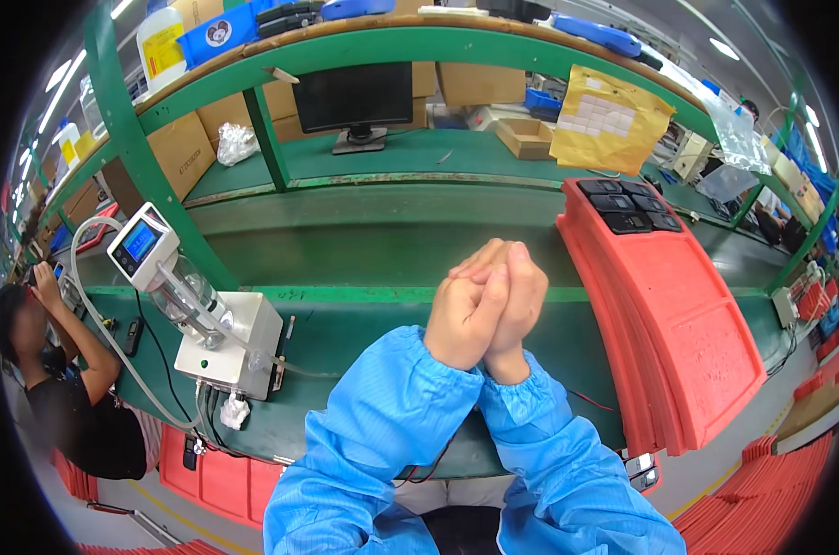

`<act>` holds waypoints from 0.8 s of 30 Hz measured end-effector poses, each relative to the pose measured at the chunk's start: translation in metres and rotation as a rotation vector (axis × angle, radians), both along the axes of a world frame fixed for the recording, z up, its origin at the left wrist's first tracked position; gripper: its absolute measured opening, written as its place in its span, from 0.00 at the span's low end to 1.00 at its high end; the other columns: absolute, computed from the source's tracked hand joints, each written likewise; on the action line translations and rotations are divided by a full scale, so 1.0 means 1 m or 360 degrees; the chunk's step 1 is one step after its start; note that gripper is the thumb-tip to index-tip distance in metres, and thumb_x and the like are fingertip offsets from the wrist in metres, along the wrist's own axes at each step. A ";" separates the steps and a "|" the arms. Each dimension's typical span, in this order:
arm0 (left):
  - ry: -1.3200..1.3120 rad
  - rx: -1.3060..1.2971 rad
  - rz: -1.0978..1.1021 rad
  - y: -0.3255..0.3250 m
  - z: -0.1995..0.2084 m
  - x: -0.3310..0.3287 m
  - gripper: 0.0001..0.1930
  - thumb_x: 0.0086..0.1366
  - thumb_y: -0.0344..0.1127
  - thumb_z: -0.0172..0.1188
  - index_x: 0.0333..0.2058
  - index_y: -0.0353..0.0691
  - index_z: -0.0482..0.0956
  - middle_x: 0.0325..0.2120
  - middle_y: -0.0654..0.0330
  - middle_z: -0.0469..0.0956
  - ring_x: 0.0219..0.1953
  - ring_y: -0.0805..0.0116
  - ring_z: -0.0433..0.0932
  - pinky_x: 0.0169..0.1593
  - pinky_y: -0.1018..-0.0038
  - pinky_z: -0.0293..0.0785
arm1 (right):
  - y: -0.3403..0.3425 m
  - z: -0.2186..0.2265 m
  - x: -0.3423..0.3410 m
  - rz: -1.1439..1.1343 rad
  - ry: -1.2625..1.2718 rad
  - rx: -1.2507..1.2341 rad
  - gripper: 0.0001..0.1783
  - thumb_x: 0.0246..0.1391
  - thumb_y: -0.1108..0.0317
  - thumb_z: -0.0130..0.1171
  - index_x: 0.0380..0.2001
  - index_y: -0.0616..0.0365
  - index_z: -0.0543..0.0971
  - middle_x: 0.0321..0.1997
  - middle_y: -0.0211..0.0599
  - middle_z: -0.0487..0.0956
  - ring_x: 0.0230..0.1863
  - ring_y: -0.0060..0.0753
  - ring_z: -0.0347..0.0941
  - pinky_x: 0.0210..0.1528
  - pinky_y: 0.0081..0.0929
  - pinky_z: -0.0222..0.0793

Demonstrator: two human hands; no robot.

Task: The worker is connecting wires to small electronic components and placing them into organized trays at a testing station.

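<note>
My left hand and my right hand are clasped together above the middle of the green bench. Their fingers are folded and pressed against each other, with the thumbs side by side on top. Whatever lies between the palms, if anything, is hidden. Blue sleeves cover both forearms up to the wrists. To the right stands a tall stack of red trays, apart from my hands. Several black square devices sit in the far end of its top tray.
At left stands a white tester with a small screen, clear cylinder, hose and cables. A green shelf frame crosses above, with a yellow envelope hanging from it. A monitor stands behind. Another person sits at far left.
</note>
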State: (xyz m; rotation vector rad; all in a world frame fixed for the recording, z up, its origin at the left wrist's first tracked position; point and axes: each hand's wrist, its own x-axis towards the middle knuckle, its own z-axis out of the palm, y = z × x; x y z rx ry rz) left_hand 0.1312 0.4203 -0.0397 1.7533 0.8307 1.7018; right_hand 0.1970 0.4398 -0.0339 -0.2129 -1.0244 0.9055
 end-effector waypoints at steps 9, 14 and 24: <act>-0.0342 0.0069 0.0379 0.004 0.045 -0.094 0.26 0.75 0.47 0.42 0.23 0.36 0.76 0.13 0.65 0.67 0.16 0.79 0.64 0.20 0.80 0.55 | 0.073 0.132 0.011 -0.1538 -0.1258 0.1105 0.08 0.54 0.66 0.61 0.29 0.59 0.80 0.35 0.40 0.80 0.40 0.44 0.73 0.43 0.35 0.69; -0.0652 0.0205 0.0663 -0.019 0.053 -0.121 0.28 0.75 0.47 0.40 0.21 0.34 0.76 0.13 0.65 0.69 0.15 0.79 0.64 0.21 0.81 0.54 | 0.121 0.233 -0.024 -0.1930 -0.1940 0.1021 0.20 0.59 0.54 0.53 0.38 0.62 0.81 0.39 0.52 0.80 0.46 0.58 0.74 0.52 0.46 0.68; -0.0491 0.0361 0.0761 -0.030 0.050 -0.136 0.29 0.74 0.48 0.42 0.19 0.35 0.76 0.13 0.65 0.70 0.14 0.79 0.65 0.20 0.81 0.51 | 0.147 0.221 -0.051 -0.1874 -0.2118 0.0757 0.26 0.61 0.49 0.47 0.34 0.63 0.83 0.35 0.55 0.81 0.41 0.55 0.78 0.46 0.46 0.72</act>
